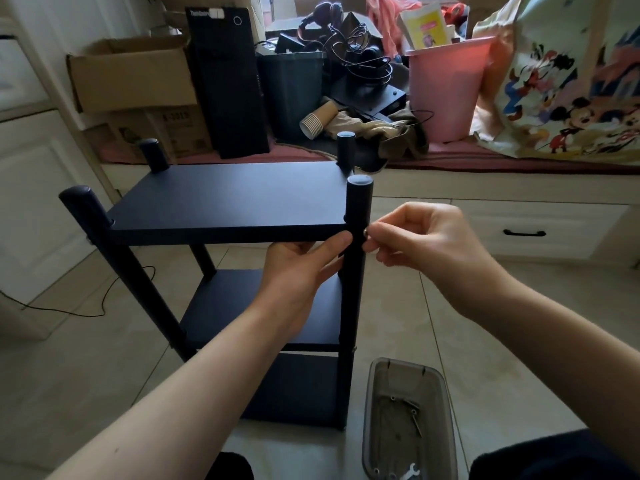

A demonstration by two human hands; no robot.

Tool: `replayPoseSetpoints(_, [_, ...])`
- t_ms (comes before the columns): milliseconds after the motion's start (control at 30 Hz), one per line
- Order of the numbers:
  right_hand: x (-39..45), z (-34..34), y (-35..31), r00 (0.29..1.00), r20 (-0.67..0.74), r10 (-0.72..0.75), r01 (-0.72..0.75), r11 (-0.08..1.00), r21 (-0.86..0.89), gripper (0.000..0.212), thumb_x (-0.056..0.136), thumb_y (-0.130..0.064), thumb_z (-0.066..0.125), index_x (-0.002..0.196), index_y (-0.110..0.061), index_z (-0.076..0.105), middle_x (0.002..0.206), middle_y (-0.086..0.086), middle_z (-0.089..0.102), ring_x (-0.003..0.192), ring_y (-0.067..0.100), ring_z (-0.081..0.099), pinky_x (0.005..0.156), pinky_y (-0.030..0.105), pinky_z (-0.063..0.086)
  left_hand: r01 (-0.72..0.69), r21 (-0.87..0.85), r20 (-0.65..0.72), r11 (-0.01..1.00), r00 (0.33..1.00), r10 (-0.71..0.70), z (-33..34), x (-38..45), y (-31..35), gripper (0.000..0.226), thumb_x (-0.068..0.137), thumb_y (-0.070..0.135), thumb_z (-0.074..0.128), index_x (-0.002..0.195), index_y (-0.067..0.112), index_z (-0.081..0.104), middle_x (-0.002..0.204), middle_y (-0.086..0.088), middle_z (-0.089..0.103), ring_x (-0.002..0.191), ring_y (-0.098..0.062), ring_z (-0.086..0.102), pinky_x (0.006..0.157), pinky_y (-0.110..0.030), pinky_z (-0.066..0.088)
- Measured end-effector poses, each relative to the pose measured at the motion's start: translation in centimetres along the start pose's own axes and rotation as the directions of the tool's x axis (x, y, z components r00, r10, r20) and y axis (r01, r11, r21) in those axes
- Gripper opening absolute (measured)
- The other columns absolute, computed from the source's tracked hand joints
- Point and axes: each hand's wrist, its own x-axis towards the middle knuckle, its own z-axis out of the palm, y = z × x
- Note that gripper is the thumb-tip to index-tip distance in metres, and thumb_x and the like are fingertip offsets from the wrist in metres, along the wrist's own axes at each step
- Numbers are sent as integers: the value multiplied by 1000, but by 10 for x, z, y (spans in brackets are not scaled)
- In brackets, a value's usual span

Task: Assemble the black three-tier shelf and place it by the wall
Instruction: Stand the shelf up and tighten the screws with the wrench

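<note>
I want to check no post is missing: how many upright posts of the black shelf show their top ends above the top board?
4. Front left post, front right post beside both hands, back left post, back right post. One stands at each corner of the top board.

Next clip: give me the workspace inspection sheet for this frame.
Surface: beige tiled floor.
Job's things: black three-tier shelf upright; small silver screw at its front right post.
Clutter: clear plastic tray holding screws and a small wrench.
Hands: left hand grips the post under the top board; right hand pinches the screw.
Cables: thin black cable on floor.
Surroundings: cardboard boxes, pink bin.
</note>
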Motion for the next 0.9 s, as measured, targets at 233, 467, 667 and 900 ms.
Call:
replayPoseSetpoints(233, [3,3,7,997,74,-32,32,999,1,26,96,-16,62,117,-31,62,105,-1,71,95,7,70,76,20,54,7,64,12,998,1000,-8,-3,1,1,49,78,23,72,123,5,67,119,-10,73,114,-24,69,99,-39,54])
replayPoseSetpoints(467, [6,-1,8,983,182,-29,17,998,65,34,100,-12,53,132,-23,59,109,2,74,102,12,70,80,18,54,163,367,6,916,984,-178,-8,-17,21,17,89,23,72,106,23,74,105,5,78,98,-8,73,86,-31,54])
replayPoseSetpoints(667, [9,-5,11,985,169,-18,18,1000,6,32,98,-18,58,127,-32,61,112,1,73,110,14,66,100,37,50,-351,897,145,270,809,570,0,-35,35,23,90,39,70,80,20,78,68,11,73,64,-6,69,66,-27,54])
replayPoseSetpoints(900, [11,-6,12,980,199,2,-10,999,36,31,96,-21,61,124,-35,64,110,-2,74,108,11,67,94,32,49,-411,905,250,105,718,650,11,-24,25,22,83,32,81,94,14,75,82,6,73,85,-22,61,85,-38,42])
